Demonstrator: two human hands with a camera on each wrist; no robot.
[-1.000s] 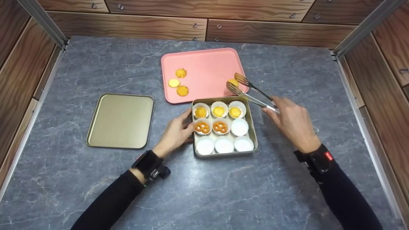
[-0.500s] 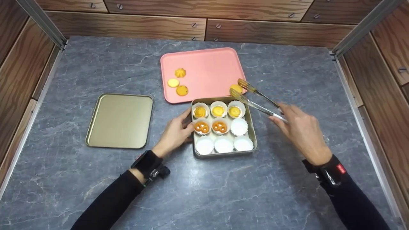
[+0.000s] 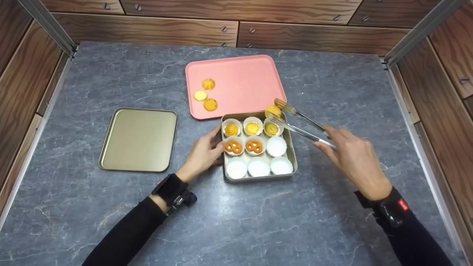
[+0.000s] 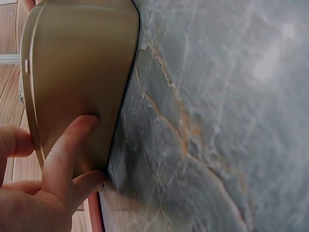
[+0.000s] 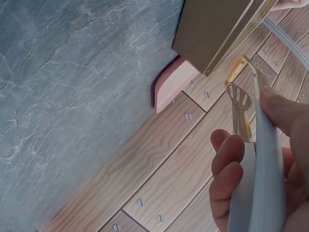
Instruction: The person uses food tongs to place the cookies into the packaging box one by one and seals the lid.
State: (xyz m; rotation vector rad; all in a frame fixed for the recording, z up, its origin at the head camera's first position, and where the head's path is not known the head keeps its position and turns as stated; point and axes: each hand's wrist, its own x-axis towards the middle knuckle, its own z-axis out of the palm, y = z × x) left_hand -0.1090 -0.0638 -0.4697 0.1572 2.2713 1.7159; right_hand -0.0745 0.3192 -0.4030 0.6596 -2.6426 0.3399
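In the head view my right hand (image 3: 356, 162) grips metal serving tongs (image 3: 305, 135); its fingers and thumb wrap the handles in the right wrist view. Between the slotted tips is a round yellow cookie (image 3: 272, 110), over the back right corner of a gold square tin (image 3: 258, 180). My left hand (image 3: 201, 153) rests its spread fingers against the tin's left wall, as the left wrist view shows. Inside the tin are white paper cups (image 3: 259, 168). The back row holds yellow cookies (image 3: 252, 128), and two middle cups hold pretzels (image 3: 254, 146).
A pink tray (image 3: 240, 66) behind the tin carries a swirl cookie (image 3: 208, 84), a pale round cookie (image 3: 200, 95) and a speckled one (image 3: 210, 104) at its left. The gold lid (image 3: 138, 140) lies left of the tin. Wood-patterned walls (image 3: 147, 35) enclose the table.
My right hand has drawn toward me and to the right with the tongs. The yellow cookie has gone from the tray's right end to over the tin's corner. My left hand stays put.
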